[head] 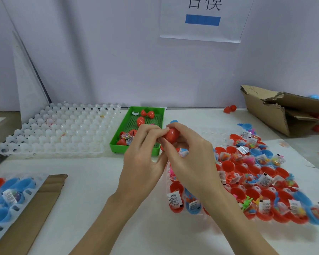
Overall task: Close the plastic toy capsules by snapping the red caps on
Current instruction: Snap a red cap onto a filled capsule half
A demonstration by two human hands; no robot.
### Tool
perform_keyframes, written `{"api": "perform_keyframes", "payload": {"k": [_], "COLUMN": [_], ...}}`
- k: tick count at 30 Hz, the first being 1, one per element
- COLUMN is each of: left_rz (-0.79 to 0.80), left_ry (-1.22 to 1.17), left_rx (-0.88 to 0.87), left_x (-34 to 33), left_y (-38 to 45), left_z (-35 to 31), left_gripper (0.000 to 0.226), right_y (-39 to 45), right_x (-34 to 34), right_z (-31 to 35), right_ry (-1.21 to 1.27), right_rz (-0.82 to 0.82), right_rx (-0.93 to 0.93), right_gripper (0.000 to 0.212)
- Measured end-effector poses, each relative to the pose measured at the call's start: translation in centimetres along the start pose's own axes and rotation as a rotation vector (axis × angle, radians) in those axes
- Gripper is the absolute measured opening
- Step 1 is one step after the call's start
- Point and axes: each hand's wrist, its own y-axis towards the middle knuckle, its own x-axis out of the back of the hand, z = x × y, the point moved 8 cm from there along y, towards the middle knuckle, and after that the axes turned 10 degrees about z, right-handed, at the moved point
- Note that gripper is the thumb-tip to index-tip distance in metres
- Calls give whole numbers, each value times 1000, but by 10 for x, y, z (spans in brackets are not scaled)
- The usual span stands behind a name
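A red toy capsule sits between both hands above the table's middle. My left hand pinches its left end with thumb and fingertips. My right hand curls around it from the right and below. Much of the capsule is hidden by fingers, so I cannot tell whether its cap is seated. Several open red and blue capsule halves filled with small packaged toys lie in a clear tray at the right. Red caps and capsules lie in a green tray.
A white moulded tray with many cups stands at the left. At the near left are blue and red halves and a cardboard strip. A torn cardboard box lies at the far right, and a wall closes off the back.
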Motion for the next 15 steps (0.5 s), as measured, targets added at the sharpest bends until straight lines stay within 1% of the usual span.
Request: {"api": "perform_keyframes", "payload": {"k": [5, 9, 12, 14, 15], "left_rz": [19, 55, 95, 91, 78], "left_ry": [3, -31, -27, -40, -59], "left_rx": [24, 35, 26, 53, 74], "left_x": [-2, -5, -8, -7, -5], "left_y": [0, 0, -1, 0, 1], "left_z": [1, 2, -2, 0, 2], "left_gripper": [37, 32, 31, 31, 31], "right_y": [-1, 2, 3, 2, 3], "right_x": [0, -1, -1, -2, -4], "right_z": [-1, -8, -12, -15, -17], "right_ry": [0, -14, -33, 13, 78], "right_rz": [9, 125, 162, 191, 224], "right_rx": [-23, -51, -60, -94, -130], "right_gripper": [15, 12, 11, 14, 19]}}
